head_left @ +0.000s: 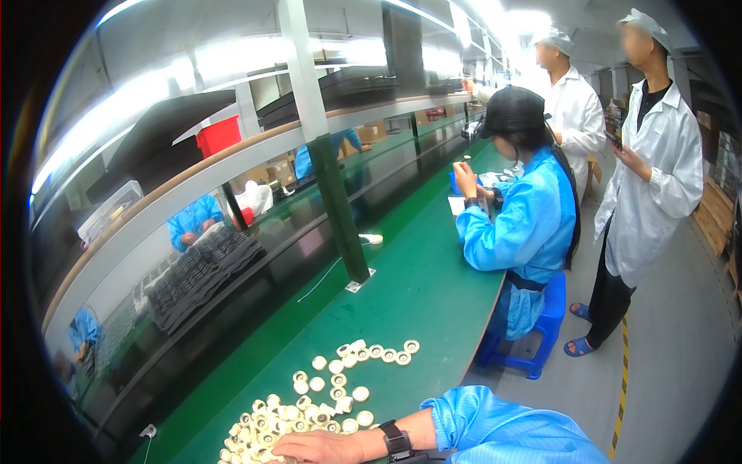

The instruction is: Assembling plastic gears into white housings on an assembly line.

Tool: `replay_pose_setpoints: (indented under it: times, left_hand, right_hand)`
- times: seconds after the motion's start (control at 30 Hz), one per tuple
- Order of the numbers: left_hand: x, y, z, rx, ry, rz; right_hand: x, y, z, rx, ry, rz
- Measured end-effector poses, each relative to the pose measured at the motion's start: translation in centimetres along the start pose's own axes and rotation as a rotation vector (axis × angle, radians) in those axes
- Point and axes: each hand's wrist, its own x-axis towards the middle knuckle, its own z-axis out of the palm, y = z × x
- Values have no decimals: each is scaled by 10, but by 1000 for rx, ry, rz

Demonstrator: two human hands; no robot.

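Note:
My right hand (318, 446) lies over the near edge of a heap of small cream-coloured round pieces (270, 421), at the lower edge of the view. Its fingers look stretched out over the pieces, though the fingertips are partly cut off. A dark watch (396, 441) is on the wrist, below a blue sleeve. Several of the pieces show a dark ring or hole in the middle. A loose curved row of the same pieces (376, 352) trails off from the heap toward the far right. My left hand is out of view.
The green bench (402, 301) runs away to the far right, with a post (332, 193) rising from it. Further along, a co-worker in blue (525, 209) sits on a blue stool (545, 325). Two people in white coats (649, 155) stand behind. Dark stacked trays (202, 274) lie across the line.

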Motion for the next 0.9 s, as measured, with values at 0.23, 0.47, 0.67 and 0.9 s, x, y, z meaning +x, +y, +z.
replay_pose_setpoints:
  times: [0.23, 0.47, 0.67, 0.9]
  left_hand:
    - [-4, 1, 7, -50, 132, 55]
    - [5, -1, 6, -162, -18, -28]
    - [-2, 1, 4, -176, -31, -12]
    - [0, 3, 3, -129, -37, -30]
  right_hand:
    - [8, 3, 2, 105, -59, 0]
    - [18, -10, -13, -66, -151, 71]
    - [18, -14, -8, -38, -193, 112]
    - [18, -15, -9, -49, -187, 137]
